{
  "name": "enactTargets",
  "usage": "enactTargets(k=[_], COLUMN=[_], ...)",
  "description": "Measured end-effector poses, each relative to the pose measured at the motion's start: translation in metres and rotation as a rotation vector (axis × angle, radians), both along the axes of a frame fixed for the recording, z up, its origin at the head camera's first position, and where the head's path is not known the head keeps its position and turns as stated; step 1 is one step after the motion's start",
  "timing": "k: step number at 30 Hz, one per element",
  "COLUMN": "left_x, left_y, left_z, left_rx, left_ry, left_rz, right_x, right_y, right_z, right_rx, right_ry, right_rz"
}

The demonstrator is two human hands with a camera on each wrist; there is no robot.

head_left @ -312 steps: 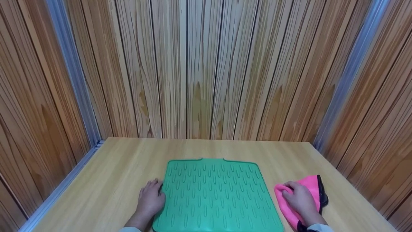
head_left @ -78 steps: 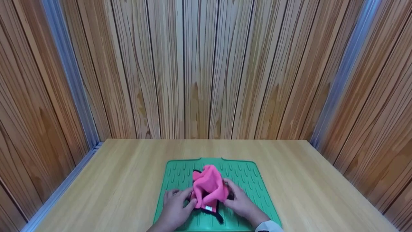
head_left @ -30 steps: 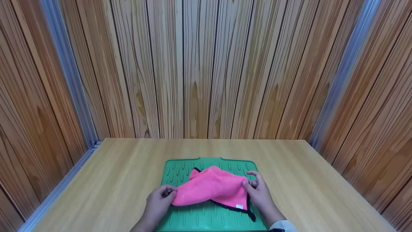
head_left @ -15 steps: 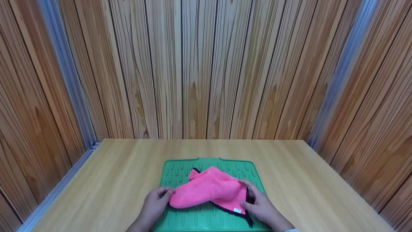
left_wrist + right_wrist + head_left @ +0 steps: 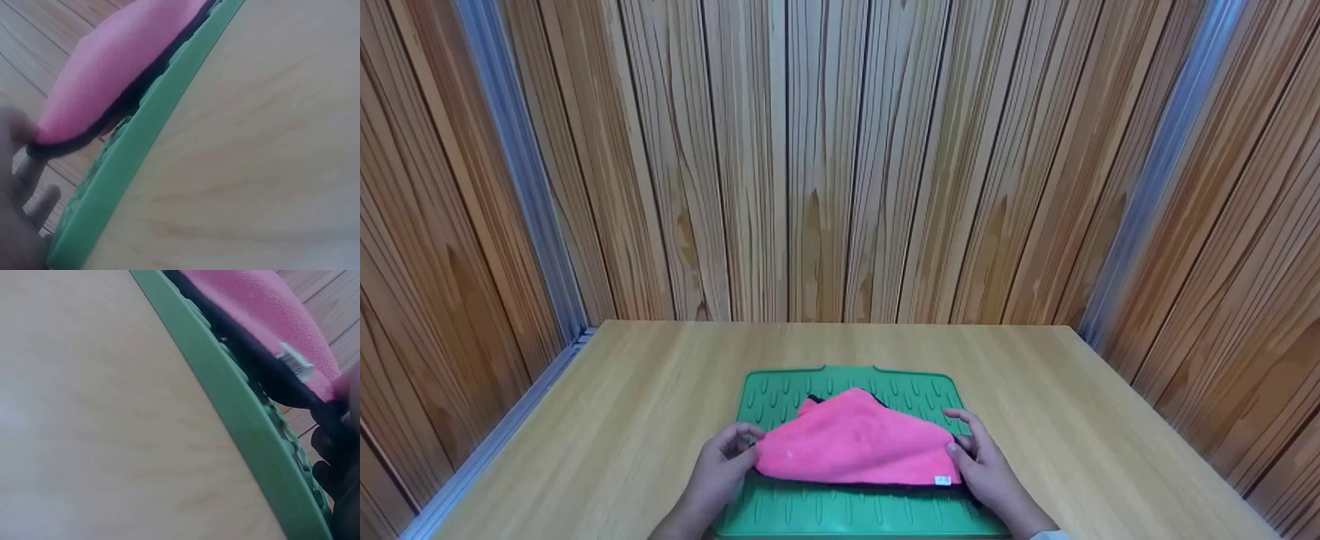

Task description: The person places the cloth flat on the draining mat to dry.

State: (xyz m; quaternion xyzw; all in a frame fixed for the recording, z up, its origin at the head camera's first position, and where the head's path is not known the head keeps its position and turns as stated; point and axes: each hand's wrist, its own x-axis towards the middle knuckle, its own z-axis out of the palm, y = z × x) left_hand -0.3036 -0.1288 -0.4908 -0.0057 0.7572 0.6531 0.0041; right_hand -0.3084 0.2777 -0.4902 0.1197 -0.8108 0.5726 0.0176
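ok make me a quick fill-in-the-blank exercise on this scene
1. The held cloth is mostly ____.
2. The ridged board below the cloth is ____.
3. The cloth's small white label is nearer the person's ____ hand.

Missing words: pink; green; right.

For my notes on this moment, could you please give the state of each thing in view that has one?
Pink cloth: partly spread, near ends raised
White label: uncovered
Green mat: flat on the table, partly covered by cloth
Left hand: pinching the cloth's left end
Right hand: pinching the cloth's right end
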Motion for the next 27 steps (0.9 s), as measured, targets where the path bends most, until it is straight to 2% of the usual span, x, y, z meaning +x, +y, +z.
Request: enactTargets(k=[3,7,9,11,15,18,23,25,27], left_x=[0.001,0.001,0.0,-0.001,-0.002,-0.001,0.001,0.001,0.003], left_y=[-0.002,-0.004,-0.004,-0.005,-0.005,-0.002,0.005,0.007,0.008], left_z=[-0.001,-0.003,-0.004,-0.004,-0.002,0.001,0.004,0.005,0.005], left_rx=[-0.045,-0.194,-0.259,-0.284,-0.228,-0.15,-0.07,-0.034,0.008], left_ry=[-0.018,0.001,0.027,0.036,0.0,-0.011,0.077,0.1,0.093], left_rz=[-0.074,-0.188,-0.221,-0.23,-0.212,-0.169,-0.105,-0.09,-0.066], right_x=[0.0,0.0,0.0,-0.002,-0.006,-0.01,-0.018,-0.02,-0.02], right_y=[0.003,0.008,0.009,0.009,0.004,-0.002,-0.014,-0.017,-0.018], right_z=[0.001,0.002,0.002,0.003,0.008,0.011,0.014,0.014,0.015], right_rx=[-0.003,0.055,0.082,0.112,0.124,0.075,-0.063,-0.104,-0.135], right_ry=[-0.051,-0.117,-0.135,-0.139,-0.15,-0.158,-0.165,-0.152,-0.136], right_rz=[0.01,0.044,0.057,0.049,-0.011,-0.072,-0.208,-0.235,-0.241])
